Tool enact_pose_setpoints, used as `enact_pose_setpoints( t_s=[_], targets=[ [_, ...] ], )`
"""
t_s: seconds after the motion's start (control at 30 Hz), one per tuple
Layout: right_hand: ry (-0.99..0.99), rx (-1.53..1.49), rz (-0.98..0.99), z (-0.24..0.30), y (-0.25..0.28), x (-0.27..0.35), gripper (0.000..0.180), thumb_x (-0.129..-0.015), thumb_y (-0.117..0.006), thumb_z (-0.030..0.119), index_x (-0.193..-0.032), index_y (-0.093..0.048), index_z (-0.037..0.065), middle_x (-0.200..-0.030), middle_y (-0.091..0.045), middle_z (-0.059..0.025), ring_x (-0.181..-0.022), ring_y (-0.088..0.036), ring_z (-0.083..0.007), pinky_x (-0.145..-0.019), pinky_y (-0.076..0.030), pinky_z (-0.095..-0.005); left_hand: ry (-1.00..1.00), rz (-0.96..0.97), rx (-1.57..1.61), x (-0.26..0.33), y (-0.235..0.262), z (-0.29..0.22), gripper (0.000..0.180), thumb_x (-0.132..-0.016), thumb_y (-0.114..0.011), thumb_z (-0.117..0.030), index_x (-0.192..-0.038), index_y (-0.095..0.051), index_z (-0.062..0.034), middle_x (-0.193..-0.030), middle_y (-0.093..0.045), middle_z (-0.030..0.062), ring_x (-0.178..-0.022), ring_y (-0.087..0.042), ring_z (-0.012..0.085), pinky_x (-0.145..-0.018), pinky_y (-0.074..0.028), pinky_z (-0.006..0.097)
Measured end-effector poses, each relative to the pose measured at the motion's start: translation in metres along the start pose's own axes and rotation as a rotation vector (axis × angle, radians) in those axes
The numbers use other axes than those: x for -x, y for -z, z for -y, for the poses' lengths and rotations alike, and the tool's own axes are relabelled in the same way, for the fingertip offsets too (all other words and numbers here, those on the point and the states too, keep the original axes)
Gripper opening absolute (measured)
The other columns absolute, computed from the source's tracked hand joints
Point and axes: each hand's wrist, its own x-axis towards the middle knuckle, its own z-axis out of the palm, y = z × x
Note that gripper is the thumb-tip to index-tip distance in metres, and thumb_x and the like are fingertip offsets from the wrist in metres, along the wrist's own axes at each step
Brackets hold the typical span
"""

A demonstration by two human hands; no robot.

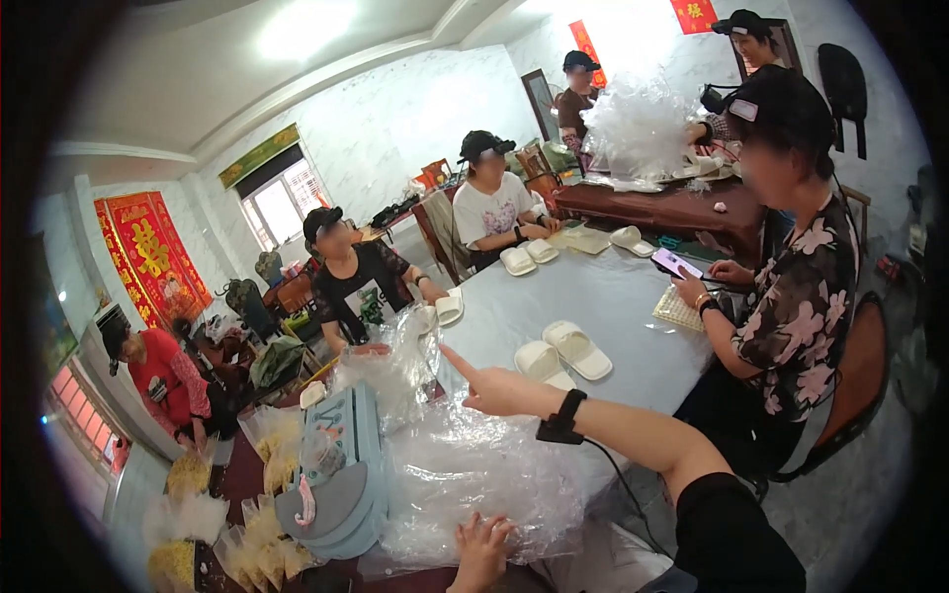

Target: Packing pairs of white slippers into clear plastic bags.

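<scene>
My right hand (499,388) reaches across the table with its index finger stretched out toward the left and the other fingers curled. It holds nothing, and a black band (563,417) with a cable circles the wrist. Just beyond it lies a pair of cream slippers (578,350). At the bottom edge, my left hand (482,549) rests with its fingers spread on a pile of clear plastic bags (465,474). Beside the pile stands a grey-blue machine (341,494), which looks like a scale.
Bags of small yellowish pieces (262,549) lie at the lower left. Several people sit or stand around; the one on the right holds a phone (677,263). More slippers (519,260) rest along the far edge. A large heap of clear plastic (643,128) covers the back table (672,212).
</scene>
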Motion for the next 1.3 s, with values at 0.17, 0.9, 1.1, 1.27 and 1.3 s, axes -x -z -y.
enact_pose_setpoints(
  t_s=[0.17, 0.9, 1.1, 1.27, 1.3],
  targets=[
    [0.018, -0.17, 0.042, -0.039, -0.028, 0.028, 0.102, -0.091, -0.067, 0.015, -0.16, 0.008, 0.017, -0.082, -0.068, -0.0237, -0.076, -0.066, -0.0433, -0.07, -0.05, -0.0501, -0.052, 0.007, 0.007, 0.01, 0.005, 0.003, 0.037, -0.092, -0.063, -0.015, -0.128, -0.054, -0.01, -0.136, -0.051, 0.0143, -0.139, -0.035, 0.046, -0.107, -0.026, 0.068],
    [-0.179, -0.458, 0.225, -0.073, -0.026, 0.169, 0.088, -0.093, -0.068, 0.019, -0.162, -0.014, 0.021, -0.101, -0.07, -0.0123, -0.087, -0.067, -0.0199, -0.08, -0.053, -0.0321, 0.108, -0.04, 0.086, -0.018, 0.015, -0.016, 0.104, -0.069, -0.083, -0.058, -0.154, -0.035, -0.0207, -0.157, -0.023, 0.0278, -0.143, -0.016, 0.059, -0.101, -0.02, 0.081],
    [-0.002, 0.16, 0.496, -0.005, -0.077, 0.143, 0.07, -0.089, -0.072, 0.024, -0.15, -0.039, 0.011, -0.095, -0.068, -0.0236, -0.091, -0.068, -0.0399, -0.075, -0.053, -0.0483, 0.114, 0.203, -0.13, -0.011, 0.011, -0.018, 0.103, -0.073, -0.083, -0.044, -0.156, -0.029, -0.0159, -0.164, -0.013, 0.0265, -0.148, -0.01, 0.0546, -0.105, -0.017, 0.081],
    [-0.006, 0.085, 0.518, -0.021, -0.092, 0.122, 0.053, -0.086, -0.074, 0.022, -0.132, -0.055, 0.003, -0.107, -0.069, -0.0217, -0.098, -0.066, -0.0425, -0.078, -0.052, -0.0516, 0.12, 0.167, -0.144, -0.011, -0.001, -0.005, 0.105, -0.072, -0.083, -0.048, -0.156, -0.029, -0.015, -0.163, -0.016, 0.0274, -0.148, -0.012, 0.0548, -0.107, -0.016, 0.079],
    [-0.006, 0.088, 0.517, -0.02, -0.092, 0.123, 0.053, -0.086, -0.074, 0.022, -0.132, -0.055, 0.003, -0.107, -0.069, -0.0217, -0.098, -0.066, -0.0425, -0.078, -0.052, -0.0516, 0.157, 0.191, -0.121, -0.013, 0.001, -0.004, 0.106, -0.071, -0.083, -0.048, -0.156, -0.029, -0.0157, -0.163, -0.017, 0.0274, -0.148, -0.011, 0.0546, -0.107, -0.015, 0.079]
  ],
)
